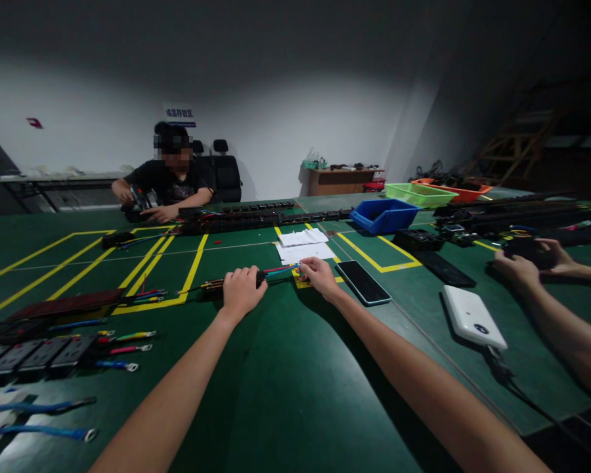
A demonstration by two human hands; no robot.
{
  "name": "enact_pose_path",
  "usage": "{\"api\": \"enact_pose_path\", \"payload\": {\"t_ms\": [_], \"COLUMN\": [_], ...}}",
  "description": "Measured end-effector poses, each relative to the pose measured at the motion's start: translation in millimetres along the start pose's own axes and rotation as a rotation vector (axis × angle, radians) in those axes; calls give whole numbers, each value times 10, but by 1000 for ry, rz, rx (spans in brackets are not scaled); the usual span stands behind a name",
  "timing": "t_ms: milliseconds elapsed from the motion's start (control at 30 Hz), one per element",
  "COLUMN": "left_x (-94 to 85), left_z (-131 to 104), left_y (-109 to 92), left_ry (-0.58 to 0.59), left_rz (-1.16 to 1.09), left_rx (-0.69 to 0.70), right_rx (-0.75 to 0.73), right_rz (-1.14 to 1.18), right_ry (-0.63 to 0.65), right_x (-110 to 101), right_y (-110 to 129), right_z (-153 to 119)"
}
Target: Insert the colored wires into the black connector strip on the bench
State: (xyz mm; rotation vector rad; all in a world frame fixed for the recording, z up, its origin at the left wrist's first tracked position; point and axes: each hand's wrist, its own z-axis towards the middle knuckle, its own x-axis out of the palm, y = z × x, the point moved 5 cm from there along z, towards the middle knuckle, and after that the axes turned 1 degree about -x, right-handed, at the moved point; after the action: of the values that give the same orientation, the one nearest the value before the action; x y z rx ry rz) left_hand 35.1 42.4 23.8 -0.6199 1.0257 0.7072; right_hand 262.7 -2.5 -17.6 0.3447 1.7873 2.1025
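My left hand (243,291) is closed over a dark bundle of wires (213,286) just above the green table. Red and blue wires (280,270) run out of it to the right. At their ends, my right hand (318,274) pinches the tips between thumb and fingers; the exact contact is partly hidden. Behind the right hand lie white papers (303,252), and a smartphone (363,282) is just to its right. Below the hand a small yellow patch (303,281) shows on the table.
Socket strips (39,355) and blue cables with ring terminals (54,431) lie at left. A white power bank (474,316) and a neighbour's hands (526,263) are at right. Behind stand a blue bin (384,215) and a green basket (418,195). A co-worker (172,177) sits opposite.
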Motion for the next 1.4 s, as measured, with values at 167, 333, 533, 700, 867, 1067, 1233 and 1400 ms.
{"api": "enact_pose_path", "payload": {"t_ms": [167,333,533,700,867,1067,1233,1400], "left_x": [-8,-23,-31,-50,-29,-37,-43,-53], "left_z": [-4,4,20,12,13,7,0,-10], "left_y": [-11,-20,-8,-15,-4,-9,-21,-27], "left_ry": [-14,-11,-4,-13,-26,-39,-12,-22], "left_rz": [18,7,5,35,44,51,12,21], "left_rx": [6,14,17,30,30,29,23,20], "right_rx": [-16,-33,-88,-130,-81,-56,-81,-70], "right_rz": [2,36,-14,-41,-33,27,38,52], "right_ry": [40,79,98,97,111,154,182,234], "right_x": [-24,-58,-34,-23,-39,-36,-35,-23], "right_y": [17,-6,-65,-91,-99,-56,-36,-25], "right_z": [-18,-5,38,70,75,37,17,16]}}
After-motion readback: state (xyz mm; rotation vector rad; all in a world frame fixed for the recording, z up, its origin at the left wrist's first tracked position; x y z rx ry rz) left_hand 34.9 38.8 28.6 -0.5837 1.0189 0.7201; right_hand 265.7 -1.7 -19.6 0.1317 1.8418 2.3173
